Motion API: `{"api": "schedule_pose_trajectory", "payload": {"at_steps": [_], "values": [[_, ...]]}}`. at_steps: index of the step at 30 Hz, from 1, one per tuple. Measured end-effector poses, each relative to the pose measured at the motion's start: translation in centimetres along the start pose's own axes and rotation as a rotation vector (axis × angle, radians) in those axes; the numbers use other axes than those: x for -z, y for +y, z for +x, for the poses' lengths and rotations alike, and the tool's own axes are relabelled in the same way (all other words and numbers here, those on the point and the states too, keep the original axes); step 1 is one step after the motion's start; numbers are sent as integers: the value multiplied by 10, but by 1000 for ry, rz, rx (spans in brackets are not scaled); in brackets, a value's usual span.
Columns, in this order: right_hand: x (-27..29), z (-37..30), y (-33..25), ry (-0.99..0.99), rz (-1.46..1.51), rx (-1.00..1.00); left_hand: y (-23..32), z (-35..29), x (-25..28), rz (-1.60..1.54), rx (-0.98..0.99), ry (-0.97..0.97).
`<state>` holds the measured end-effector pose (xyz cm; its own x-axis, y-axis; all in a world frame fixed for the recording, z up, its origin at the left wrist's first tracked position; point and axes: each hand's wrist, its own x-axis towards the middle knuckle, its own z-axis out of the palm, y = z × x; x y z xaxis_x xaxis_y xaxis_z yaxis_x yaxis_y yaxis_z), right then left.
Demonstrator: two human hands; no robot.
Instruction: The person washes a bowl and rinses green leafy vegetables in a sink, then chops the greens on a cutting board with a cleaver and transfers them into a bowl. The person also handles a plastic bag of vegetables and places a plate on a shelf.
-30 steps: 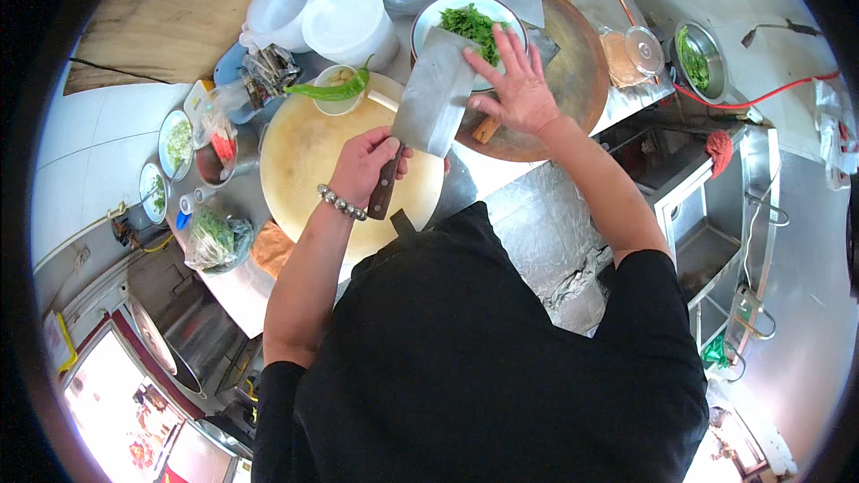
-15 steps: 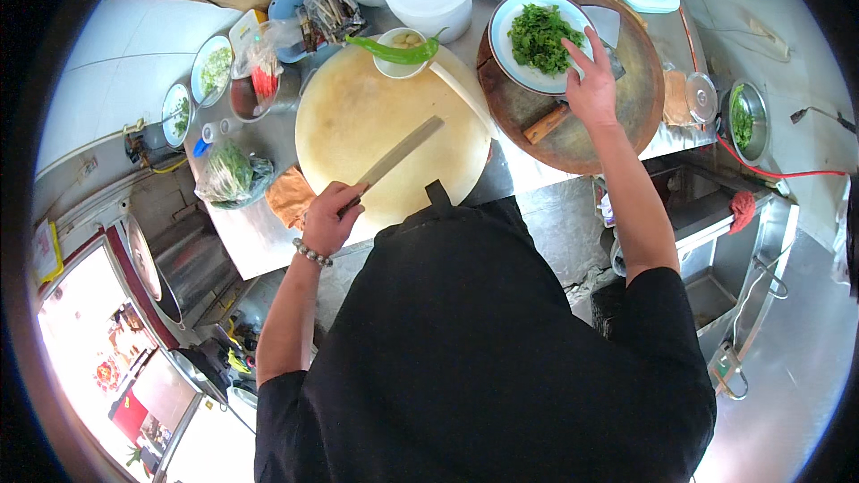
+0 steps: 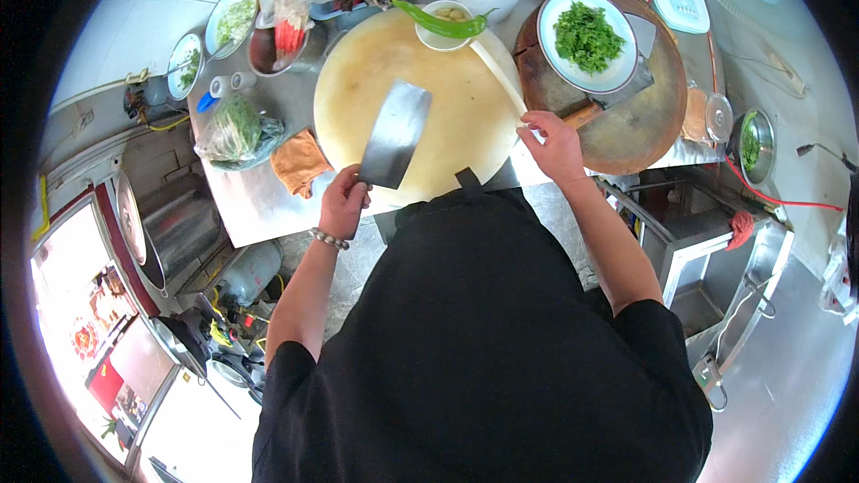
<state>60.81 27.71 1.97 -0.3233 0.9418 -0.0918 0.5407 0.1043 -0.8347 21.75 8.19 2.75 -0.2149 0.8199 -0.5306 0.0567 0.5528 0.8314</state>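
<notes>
Right hand [image 3: 552, 150] has moved from the bowl [image 3: 559, 68] to the scoop [image 3: 493, 72], its fingers narrow at the handle's end; I cannot tell if they grip. The left hand [image 3: 343, 201] holds the cleaver [image 3: 396, 134] over the board [image 3: 358, 80]. At the board's far edge, a pepper [image 3: 447, 29] lies across the scoop's mouth. Left of the board is a cloth [image 3: 301, 161]; right, a block [image 3: 635, 130] bears the bowl.

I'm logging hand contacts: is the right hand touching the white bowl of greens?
Apart: the head view shows brown chopping block between the right hand and bowl.
</notes>
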Motion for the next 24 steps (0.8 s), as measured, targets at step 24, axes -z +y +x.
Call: {"api": "schedule_pose_trajectory", "payload": {"at_steps": [24], "values": [[-146,172,-55,109,775,-595,-87,59,47,-425,152,391]]}}
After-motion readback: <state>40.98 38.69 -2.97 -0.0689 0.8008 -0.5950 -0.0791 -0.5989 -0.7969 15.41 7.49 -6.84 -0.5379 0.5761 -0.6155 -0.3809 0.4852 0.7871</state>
